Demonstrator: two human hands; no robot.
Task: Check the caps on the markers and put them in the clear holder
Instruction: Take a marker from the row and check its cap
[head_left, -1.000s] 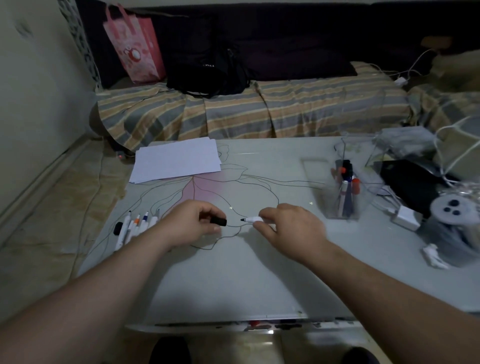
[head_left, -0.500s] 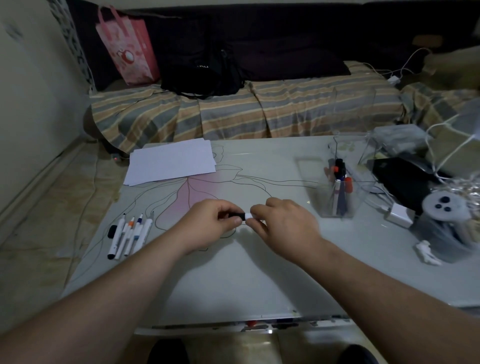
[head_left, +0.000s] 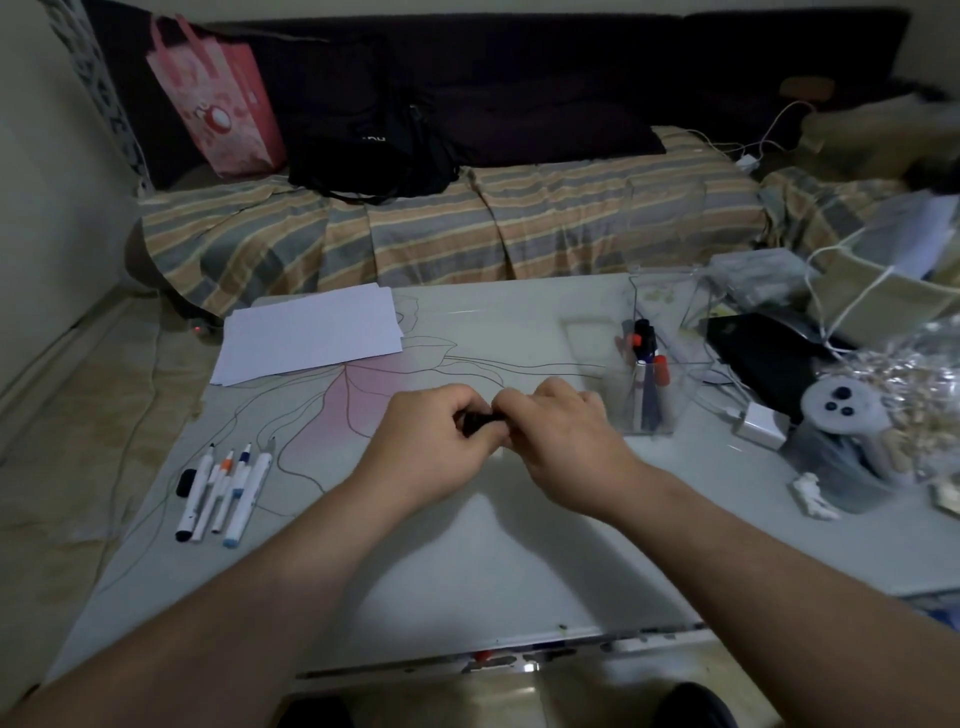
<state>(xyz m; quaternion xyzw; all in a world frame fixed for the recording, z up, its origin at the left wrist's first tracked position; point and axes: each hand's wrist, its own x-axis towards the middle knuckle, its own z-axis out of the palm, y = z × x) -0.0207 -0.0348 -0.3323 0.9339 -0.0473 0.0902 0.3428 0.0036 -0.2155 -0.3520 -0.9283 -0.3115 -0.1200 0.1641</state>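
Capping step: left hand (head_left: 431, 447) pinches black cap (head_left: 475, 420), right hand (head_left: 563, 441) grips the marker, mostly hidden. Next, I'd judge: seat cap, carry to clear holder (head_left: 670, 364) at 2 o'clock.

Table (head_left: 467, 571) in foreground, sofa (head_left: 493, 228) behind it. Both hands meet over table centre: left hand (head_left: 431, 441) touching right hand (head_left: 561, 436), black cap (head_left: 475, 418) between them. Row of markers (head_left: 223, 493) on table, left of left hand. Paper sheets (head_left: 311, 332) at far-left of table. Clear holder (head_left: 660, 374) right of right hand, markers standing inside. Charger (head_left: 761, 423) just right of holder.
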